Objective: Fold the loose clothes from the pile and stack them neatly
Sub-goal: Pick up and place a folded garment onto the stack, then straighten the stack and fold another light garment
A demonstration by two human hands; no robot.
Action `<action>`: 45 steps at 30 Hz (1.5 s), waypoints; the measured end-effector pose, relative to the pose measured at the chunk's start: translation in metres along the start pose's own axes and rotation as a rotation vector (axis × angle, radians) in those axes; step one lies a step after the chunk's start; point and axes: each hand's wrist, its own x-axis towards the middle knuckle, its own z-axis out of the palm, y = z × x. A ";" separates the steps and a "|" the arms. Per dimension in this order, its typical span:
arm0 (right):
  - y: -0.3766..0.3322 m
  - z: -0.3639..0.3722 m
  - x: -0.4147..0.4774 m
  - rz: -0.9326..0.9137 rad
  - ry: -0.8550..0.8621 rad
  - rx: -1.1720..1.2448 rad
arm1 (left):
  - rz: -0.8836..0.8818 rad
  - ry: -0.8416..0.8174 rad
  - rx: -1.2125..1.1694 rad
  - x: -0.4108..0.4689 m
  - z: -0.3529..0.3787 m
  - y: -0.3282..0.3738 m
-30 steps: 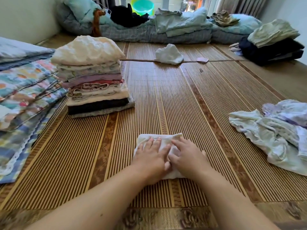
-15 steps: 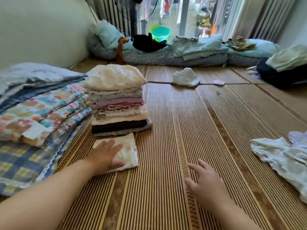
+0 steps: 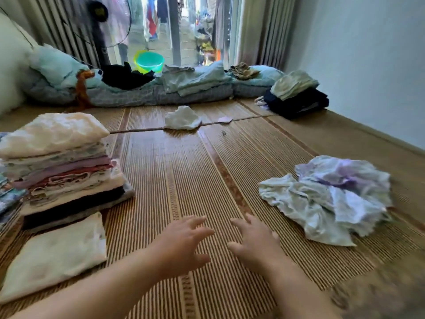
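on a striped woven mat [image 3: 174,171] in a daylit room, a person's left hand [image 3: 184,240] and right hand [image 3: 255,245] hang side by side, both empty, fingers spread apart and loosely bent. whether the fingertips touch the mat cannot be told. the loose clothes, a crumpled pale blue and lilac pile [image 3: 331,196], lie to the right of the right hand, near it but apart. the empty hands suggest the next piece will come from there.

at left stands a tall stack of folded clothes [image 3: 62,166], topped by a puffy cream piece. a folded cream cloth [image 3: 55,256] lies flat on the mat just beside the stack's base, seemingly parked there rather than lifted onto an already high stack.

the stack's left side is cut off by the frame, along with some patterned fabric beside it. the pile is too tangled to count its garments. a white crumpled cloth [image 3: 182,120] farther up the mat could be laundry or a rag; it is too small to tell. the lower right corner is blurred, as is the view through the window.
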 end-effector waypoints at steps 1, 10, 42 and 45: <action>0.019 -0.014 0.001 0.076 0.058 0.020 | 0.041 -0.018 -0.017 0.011 0.000 0.020; 0.149 -0.056 -0.009 0.393 0.335 0.108 | 0.206 -0.022 -0.084 0.143 0.011 0.147; 0.041 -0.103 -0.045 0.019 0.642 0.833 | 0.167 0.254 -0.655 0.076 -0.189 0.145; 0.009 -0.100 -0.057 -0.106 0.433 0.719 | -0.005 0.349 -0.705 0.033 -0.200 0.116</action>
